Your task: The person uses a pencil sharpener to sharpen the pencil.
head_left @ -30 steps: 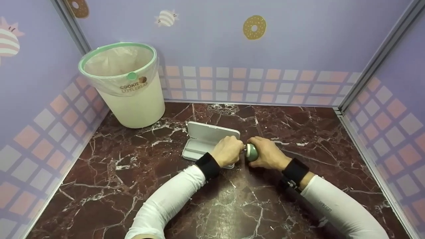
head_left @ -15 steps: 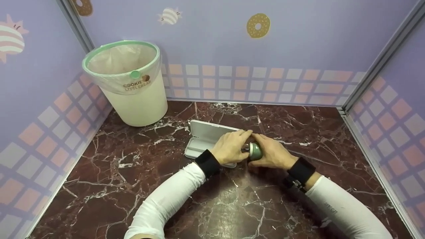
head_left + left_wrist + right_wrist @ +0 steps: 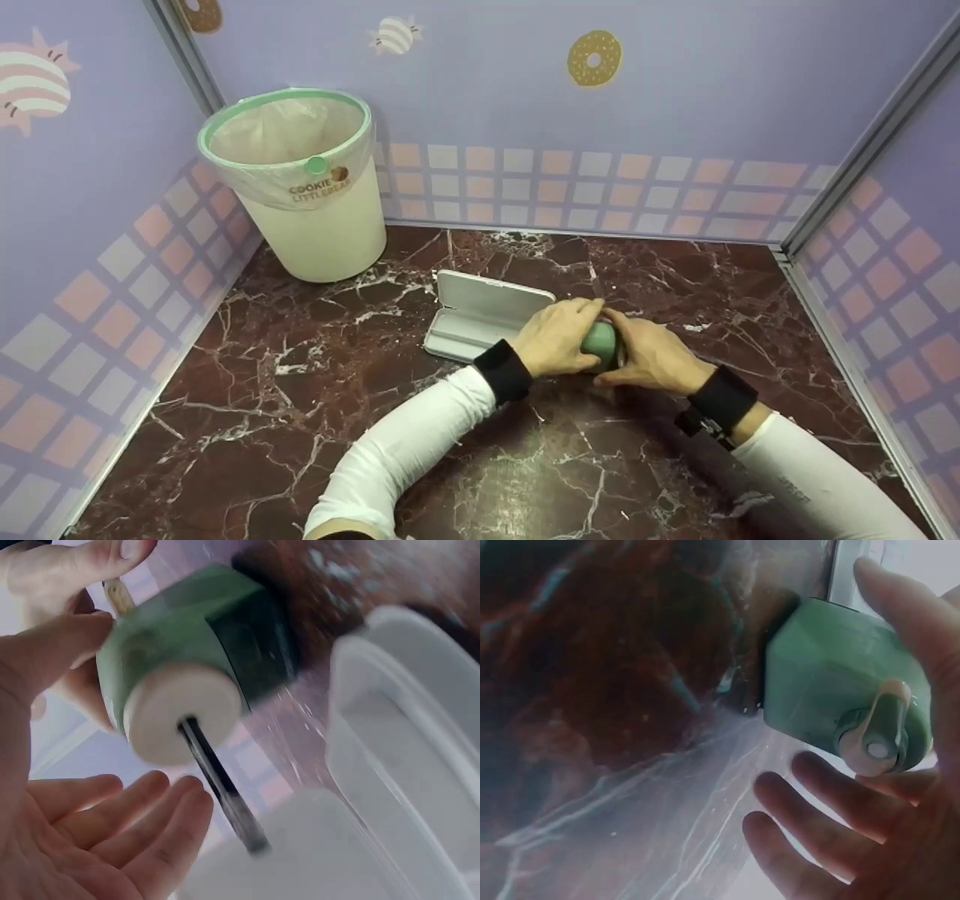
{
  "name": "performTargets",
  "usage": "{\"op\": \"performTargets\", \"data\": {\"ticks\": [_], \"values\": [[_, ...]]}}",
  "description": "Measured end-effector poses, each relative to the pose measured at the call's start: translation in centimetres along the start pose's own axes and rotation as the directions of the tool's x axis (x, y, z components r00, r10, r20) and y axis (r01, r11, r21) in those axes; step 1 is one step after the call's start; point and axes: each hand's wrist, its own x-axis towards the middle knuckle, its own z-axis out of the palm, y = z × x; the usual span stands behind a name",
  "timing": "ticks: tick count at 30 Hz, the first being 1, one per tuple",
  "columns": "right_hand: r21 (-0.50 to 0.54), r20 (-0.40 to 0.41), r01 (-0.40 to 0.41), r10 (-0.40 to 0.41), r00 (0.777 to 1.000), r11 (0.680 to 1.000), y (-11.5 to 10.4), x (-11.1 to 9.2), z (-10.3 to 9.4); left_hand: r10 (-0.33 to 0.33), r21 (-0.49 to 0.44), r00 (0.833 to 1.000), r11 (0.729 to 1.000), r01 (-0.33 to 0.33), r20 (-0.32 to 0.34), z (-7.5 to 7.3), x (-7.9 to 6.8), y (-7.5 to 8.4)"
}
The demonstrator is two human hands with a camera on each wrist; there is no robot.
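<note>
A green pencil sharpener [image 3: 600, 346] with a cream round front stands between my two hands, close over the marble surface. In the left wrist view, a dark pencil [image 3: 225, 784] sticks out of its front hole, blurred at the end. My left hand [image 3: 559, 337] has its thumb against the body, while its straight fingers spread beside the pencil. At the back, near the crank handle [image 3: 885, 727], my right hand [image 3: 660, 356] sits with thumb along the sharpener's edge and fingers extended below. A white pencil case [image 3: 465, 334], lid raised, lies left of the sharpener, partly hidden by my left hand.
A cream bucket [image 3: 315, 225] with a green rim and a clear bag liner stands at the back left. Patterned lilac panels [image 3: 495, 90] enclose the dark red marble tabletop [image 3: 315, 420] at the back and sides.
My left hand has come off the pencil's end and reached right, over the sharpener's front. My right hand has slid right, back from the body towards the crank side, its fingers looser.
</note>
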Motion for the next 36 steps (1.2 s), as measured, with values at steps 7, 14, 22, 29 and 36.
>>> {"op": "performTargets", "data": {"ticks": [7, 14, 22, 29, 36], "values": [[0.022, -0.045, 0.037, -0.036, 0.998, 0.999, 0.4, -0.9, -0.1, -0.033, 0.142, 0.992, 0.990, 0.016, 0.122, 0.5, 2.2, 1.6], [0.040, -0.069, 0.008, -0.005, 0.998, 0.999, 0.2, -0.8, -0.3, -0.108, 0.113, 0.978, 0.990, 0.089, 0.176, 1.3, 4.4, 2.1], [0.037, -0.051, -0.013, 0.014, 0.999, 0.999, -0.3, -0.9, -1.0, -0.128, 0.075, 0.974, 0.990, 0.116, 0.188, 1.8, 5.0, 1.9], [0.042, -0.028, -0.026, 0.027, 0.999, 0.999, -0.7, -0.8, -1.5, -0.158, 0.079, 0.969, 0.986, 0.145, 0.191, 1.7, 4.8, 2.0], [0.034, 0.007, -0.023, 0.023, 1.000, 0.999, -1.0, -1.2, -2.1, -0.184, 0.079, 0.963, 0.982, 0.171, 0.199, 1.7, 4.6, 2.2]]}}
